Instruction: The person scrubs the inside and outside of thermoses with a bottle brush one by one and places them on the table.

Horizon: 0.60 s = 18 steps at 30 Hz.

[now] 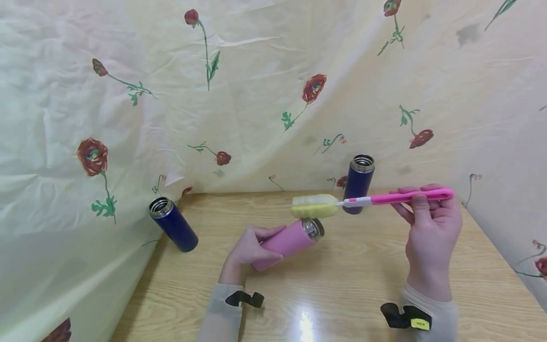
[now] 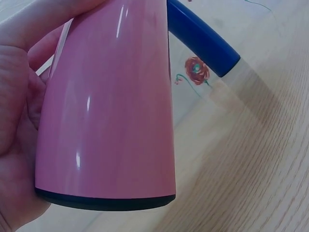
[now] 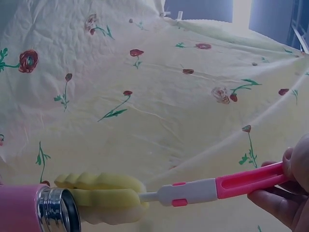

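My left hand [image 1: 252, 249] grips a pink bottle [image 1: 285, 244] round its body, tilted so that its open metal mouth [image 1: 313, 229] faces up and right. In the left wrist view the bottle's black-rimmed base [image 2: 106, 202] shows. My right hand [image 1: 431, 232] pinches the pink handle [image 1: 410, 195] of a bottle brush, held nearly level. Its yellow-and-white sponge head [image 1: 315, 206] is just above the bottle's mouth in the head view. From the right wrist, the sponge head [image 3: 104, 198] appears beside the mouth, outside it; whether they touch I cannot tell.
An uncapped dark blue bottle [image 1: 174, 225] stands on the left of the wooden table [image 1: 342, 294]. Another blue bottle [image 1: 359, 183] stands at the back, partly behind the brush. Flower-printed cloth [image 1: 256, 109] hangs behind and along the sides.
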{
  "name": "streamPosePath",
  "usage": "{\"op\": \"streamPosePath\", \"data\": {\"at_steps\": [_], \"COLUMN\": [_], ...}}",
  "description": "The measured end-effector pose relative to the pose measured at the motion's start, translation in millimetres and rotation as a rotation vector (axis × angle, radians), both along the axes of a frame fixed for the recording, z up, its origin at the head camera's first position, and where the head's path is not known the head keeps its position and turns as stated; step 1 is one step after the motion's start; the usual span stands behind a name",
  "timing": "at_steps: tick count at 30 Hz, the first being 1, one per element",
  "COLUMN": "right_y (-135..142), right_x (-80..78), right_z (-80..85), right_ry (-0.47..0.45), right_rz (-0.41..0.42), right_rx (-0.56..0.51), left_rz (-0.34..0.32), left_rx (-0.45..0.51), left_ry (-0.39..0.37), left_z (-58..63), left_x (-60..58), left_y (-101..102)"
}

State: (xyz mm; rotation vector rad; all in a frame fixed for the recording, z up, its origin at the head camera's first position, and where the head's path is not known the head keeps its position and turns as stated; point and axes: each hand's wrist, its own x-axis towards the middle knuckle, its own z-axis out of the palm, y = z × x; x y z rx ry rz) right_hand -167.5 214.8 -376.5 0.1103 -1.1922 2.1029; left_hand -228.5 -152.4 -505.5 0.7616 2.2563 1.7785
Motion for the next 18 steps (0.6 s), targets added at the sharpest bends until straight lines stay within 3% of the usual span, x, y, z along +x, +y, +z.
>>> {"op": "streamPosePath", "data": {"at_steps": [8, 18], "right_y": [3.1, 8.1], "right_x": [-3.4, -3.6], "right_z": [-0.9, -1.3], "right_ry": [0.018, 0.014], "right_rz": [-0.021, -0.054], "right_rx": [-0.082, -0.089], "left_rz": [0.01, 0.062], "left_rx": [0.004, 0.099], "left_ry": [-0.003, 0.001], "left_z": [-0.6, 4.1], "left_x": [2.0, 3.9], "left_y": [0.8, 1.9]}}
